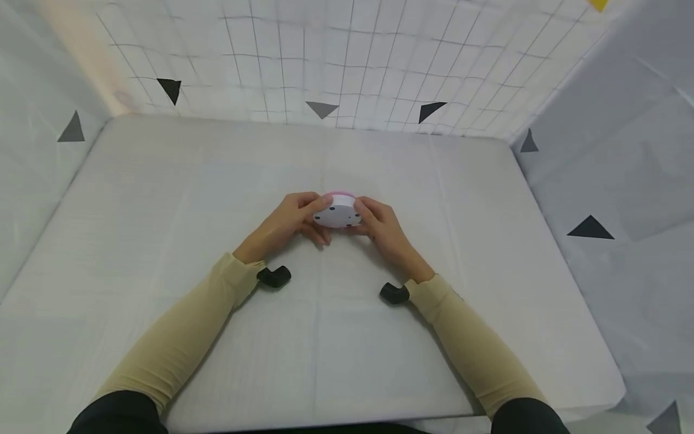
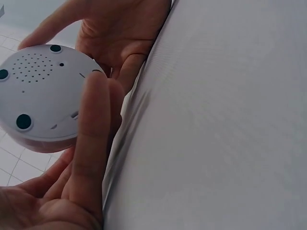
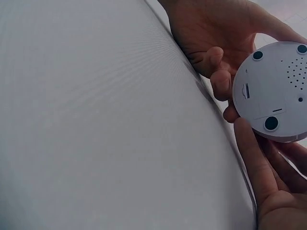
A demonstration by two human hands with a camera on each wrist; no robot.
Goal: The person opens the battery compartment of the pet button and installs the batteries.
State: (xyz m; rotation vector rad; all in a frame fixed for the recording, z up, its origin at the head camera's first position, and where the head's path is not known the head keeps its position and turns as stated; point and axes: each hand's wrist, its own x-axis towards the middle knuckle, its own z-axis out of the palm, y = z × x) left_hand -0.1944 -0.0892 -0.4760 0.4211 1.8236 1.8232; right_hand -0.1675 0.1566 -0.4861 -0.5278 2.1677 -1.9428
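Observation:
Both hands hold a round white device with a pink far side (image 1: 337,214) over the middle of the table. My left hand (image 1: 287,222) grips its left edge, thumb along the rim and the other fingers behind or below. On the opposite edge, my right hand (image 1: 387,234) pinches it between thumb and fingers. The device is tilted so its flat underside faces me. That underside (image 2: 43,98) shows dark round feet, a patch of small speaker holes and a small hole in the left wrist view. In the right wrist view a battery cover (image 3: 268,103) shows too.
A white-covered table (image 1: 244,361) lies under the hands. Behind it stands a white wall with a grid pattern (image 1: 368,54) and dark triangle markers (image 1: 170,89). Pale sheets (image 1: 629,181) hang at both sides. Black curved pieces (image 1: 274,276) stick out at the sleeve cuffs.

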